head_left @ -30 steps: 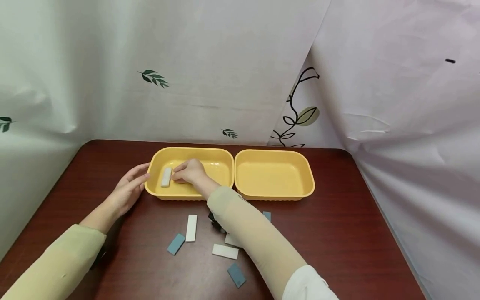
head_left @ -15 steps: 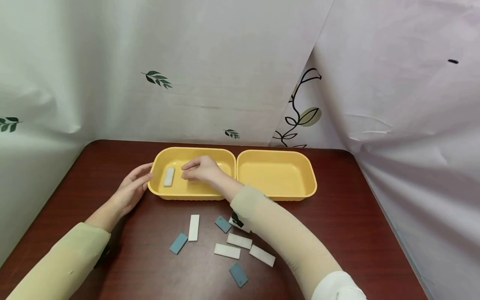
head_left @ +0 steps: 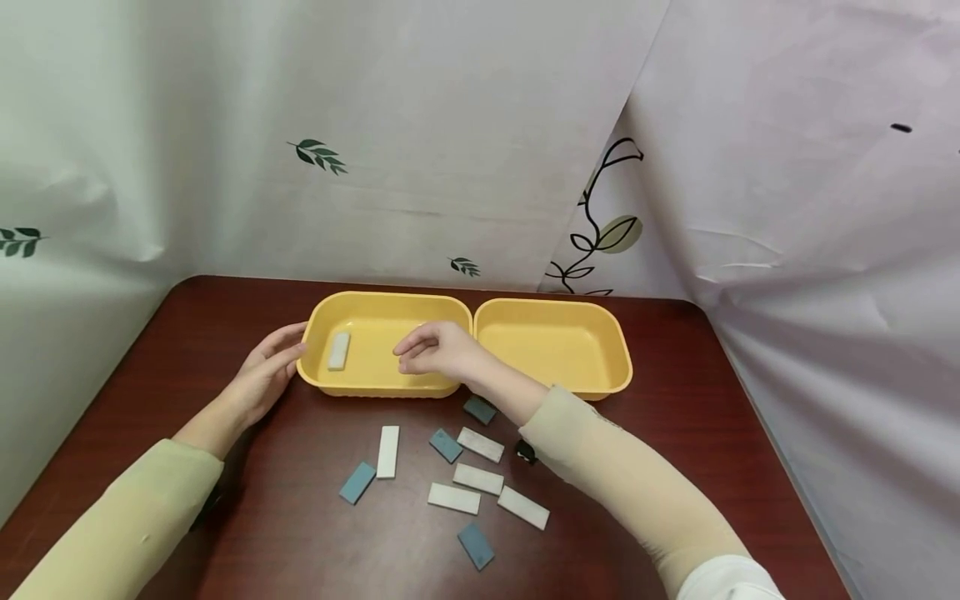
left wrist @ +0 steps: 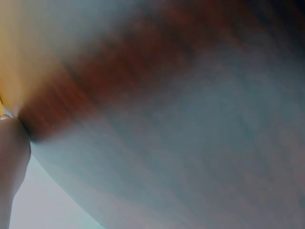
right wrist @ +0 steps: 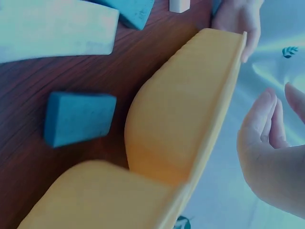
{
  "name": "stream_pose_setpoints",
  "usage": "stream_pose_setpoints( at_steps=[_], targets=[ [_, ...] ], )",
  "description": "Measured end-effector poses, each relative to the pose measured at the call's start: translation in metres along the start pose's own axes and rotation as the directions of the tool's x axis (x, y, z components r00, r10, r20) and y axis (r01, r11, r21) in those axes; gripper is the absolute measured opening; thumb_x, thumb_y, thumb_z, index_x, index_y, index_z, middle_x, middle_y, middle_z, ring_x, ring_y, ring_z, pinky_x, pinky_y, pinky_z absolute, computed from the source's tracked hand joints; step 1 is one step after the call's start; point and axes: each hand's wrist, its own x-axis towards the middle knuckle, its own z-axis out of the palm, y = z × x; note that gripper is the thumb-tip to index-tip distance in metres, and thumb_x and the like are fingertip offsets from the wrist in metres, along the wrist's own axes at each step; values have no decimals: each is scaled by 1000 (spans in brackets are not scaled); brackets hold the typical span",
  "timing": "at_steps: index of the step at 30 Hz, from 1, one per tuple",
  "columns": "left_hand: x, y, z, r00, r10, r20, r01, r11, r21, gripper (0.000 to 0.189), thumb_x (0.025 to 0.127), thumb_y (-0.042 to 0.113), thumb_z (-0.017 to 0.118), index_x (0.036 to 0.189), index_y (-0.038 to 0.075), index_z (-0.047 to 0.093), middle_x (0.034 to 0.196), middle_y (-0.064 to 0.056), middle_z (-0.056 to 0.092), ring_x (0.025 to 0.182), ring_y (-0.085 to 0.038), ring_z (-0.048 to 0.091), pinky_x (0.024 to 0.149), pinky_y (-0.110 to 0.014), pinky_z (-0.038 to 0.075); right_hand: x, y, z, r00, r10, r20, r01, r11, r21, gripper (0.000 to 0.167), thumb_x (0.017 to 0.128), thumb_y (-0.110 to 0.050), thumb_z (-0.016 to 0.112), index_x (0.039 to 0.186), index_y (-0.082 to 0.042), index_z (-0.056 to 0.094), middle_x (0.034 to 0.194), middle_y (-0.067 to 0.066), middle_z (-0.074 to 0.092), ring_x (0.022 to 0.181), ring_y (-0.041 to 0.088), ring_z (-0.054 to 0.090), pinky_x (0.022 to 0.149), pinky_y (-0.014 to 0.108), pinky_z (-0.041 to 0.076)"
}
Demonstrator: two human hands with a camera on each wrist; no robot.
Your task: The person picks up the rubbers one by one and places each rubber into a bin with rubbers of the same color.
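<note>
My left hand (head_left: 268,373) rests against the left end of the left yellow tray (head_left: 390,392), thumb and fingers spread along its rim. Over that tray's right half hovers my right hand (head_left: 442,350), fingers slightly bent and holding nothing. The right wrist view shows a gap between the thumb and fingers of this right hand (right wrist: 267,148). One white rectangular block (head_left: 338,351) lies inside the tray near its left wall. The left wrist view is mostly blurred, with part of the hand (left wrist: 12,157) at its left edge.
A second yellow tray (head_left: 551,394) adjoins the first on the right. In front, on the dark red table (head_left: 300,525), lie several white blocks (head_left: 453,498) and several blue blocks (head_left: 476,546). One blue block (head_left: 479,409) is close to the trays. A patterned white curtain (head_left: 412,167) hangs behind.
My right hand has drawn rightward, away from the white block in the left tray. More blocks on the table show as the right arm shifts right. The left hand stays at the rim.
</note>
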Motion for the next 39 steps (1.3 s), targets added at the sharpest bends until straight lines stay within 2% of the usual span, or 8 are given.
stream_pose_setpoints(
  at_steps=[6,12,20,26,39],
  targets=[
    [1,0,0,1000,-7,-6,7,1000,-9,30,111,5,52,135,22,57,137,11,52,116,3,63,96,-11,51,-20,6,-18,999,-22,25,23,1000,-20,26,94,1,78,118,10,72,105,17,79,84,5,71,81,20,59],
    [1,0,1,1000,-9,-8,9,1000,-4,30,111,6,52,134,23,58,138,12,51,118,3,62,97,-10,50,-43,14,-33,997,-40,67,46,995,-92,24,93,1,78,115,9,72,103,16,78,87,6,73,82,22,61],
    [3,1,1,1000,2,-4,-2,1000,-24,30,110,4,51,132,22,61,134,12,58,118,2,62,97,-11,51,-66,31,-42,988,-64,139,86,984,-156,21,93,1,77,112,9,72,103,21,78,83,5,71,77,21,60],
    [3,0,0,1000,3,-6,-3,999,-34,31,110,4,51,132,23,61,133,12,59,117,2,63,97,-11,51,-79,43,-44,987,-45,157,75,978,-195,20,91,3,78,109,9,73,96,16,78,80,3,70,75,18,59],
    [4,-2,-2,1000,-2,-7,1,1000,-18,31,111,4,51,132,23,60,136,12,55,118,2,62,97,-10,51,-109,74,-54,979,12,205,34,975,-219,17,89,2,80,105,3,75,93,12,78,79,2,69,73,19,59]
  ],
)
